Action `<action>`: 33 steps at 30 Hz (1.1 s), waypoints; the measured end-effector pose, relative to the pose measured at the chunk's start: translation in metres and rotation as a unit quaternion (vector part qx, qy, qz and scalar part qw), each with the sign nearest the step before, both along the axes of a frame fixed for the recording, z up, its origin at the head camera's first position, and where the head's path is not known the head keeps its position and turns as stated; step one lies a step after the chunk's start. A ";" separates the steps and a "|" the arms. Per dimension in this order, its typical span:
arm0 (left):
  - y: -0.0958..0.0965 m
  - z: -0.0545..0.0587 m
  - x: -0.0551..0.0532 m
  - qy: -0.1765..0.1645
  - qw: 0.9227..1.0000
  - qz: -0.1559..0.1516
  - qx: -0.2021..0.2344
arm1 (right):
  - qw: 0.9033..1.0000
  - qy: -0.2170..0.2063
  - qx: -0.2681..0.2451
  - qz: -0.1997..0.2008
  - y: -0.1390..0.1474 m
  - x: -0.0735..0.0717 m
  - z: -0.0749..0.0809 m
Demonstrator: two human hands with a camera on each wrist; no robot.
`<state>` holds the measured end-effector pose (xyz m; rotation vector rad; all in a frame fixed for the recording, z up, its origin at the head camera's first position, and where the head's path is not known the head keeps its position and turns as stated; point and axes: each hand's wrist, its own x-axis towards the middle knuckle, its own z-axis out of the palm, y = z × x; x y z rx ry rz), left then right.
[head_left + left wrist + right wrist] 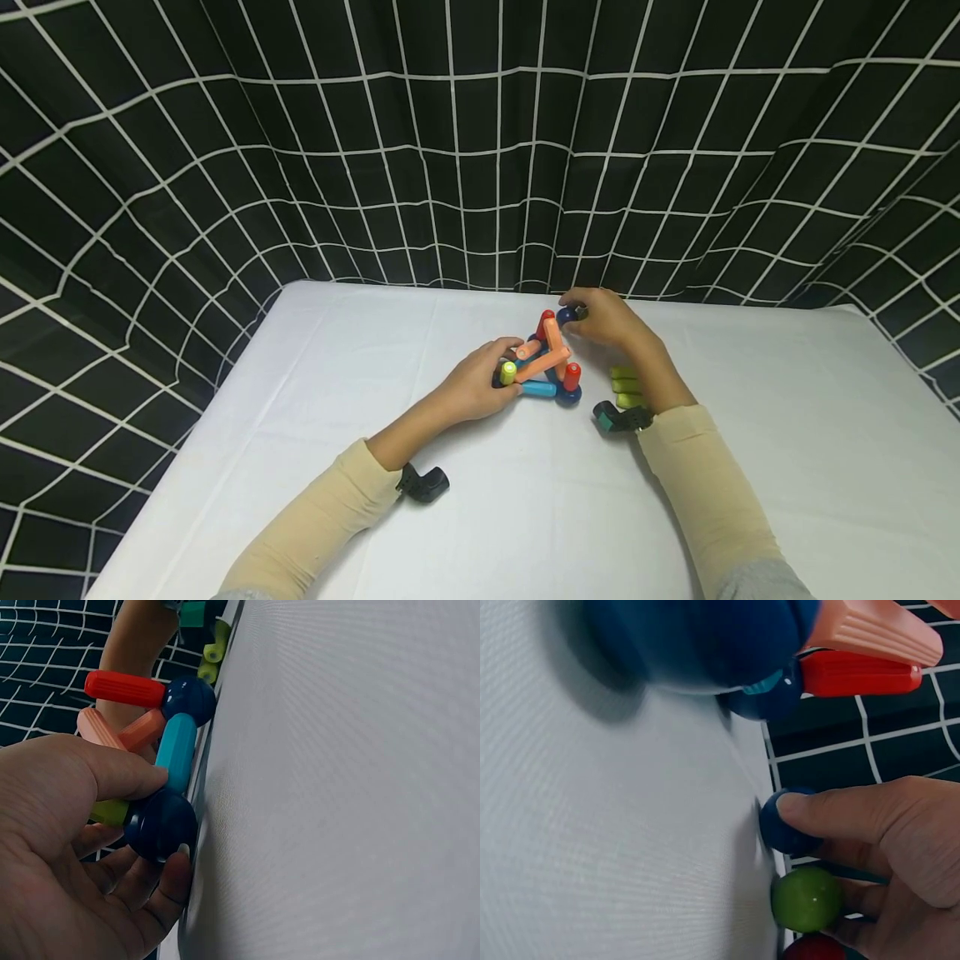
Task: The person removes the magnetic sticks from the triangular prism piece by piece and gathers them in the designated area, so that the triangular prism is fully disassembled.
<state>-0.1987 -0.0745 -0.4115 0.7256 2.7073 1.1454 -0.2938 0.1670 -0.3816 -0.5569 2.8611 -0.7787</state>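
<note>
A small structure of magnetic rods and dark blue balls stands on the white table. My left hand (476, 382) holds its near left corner, thumb and fingers around a dark blue ball (161, 823) that bears a lime rod (508, 372). A light blue rod (538, 388) runs from there to another blue ball (568, 395) under a red rod (572, 377). Several orange rods (542, 364) lean across the structure. Behind it, my right hand (606, 318) pinches a separate blue ball (787, 825); a green ball (806, 900) sits by its fingers.
Several lime rods (624, 385) lie beside the right forearm. A red ball (814, 948) shows beyond the green one. Black wrist cameras (424, 484) are strapped at both wrists. A dark grid curtain (480, 167) hangs behind the table's back edge.
</note>
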 end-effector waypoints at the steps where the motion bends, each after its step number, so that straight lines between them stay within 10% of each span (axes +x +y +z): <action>1: 0.000 0.000 0.000 0.000 1.000 0.001 -0.002 | 1.000 0.000 0.002 0.002 0.000 -0.001 -0.001; 33: -0.001 -0.001 0.000 0.007 1.000 -0.003 0.004 | 1.000 -0.016 -0.023 0.005 0.006 -0.005 -0.008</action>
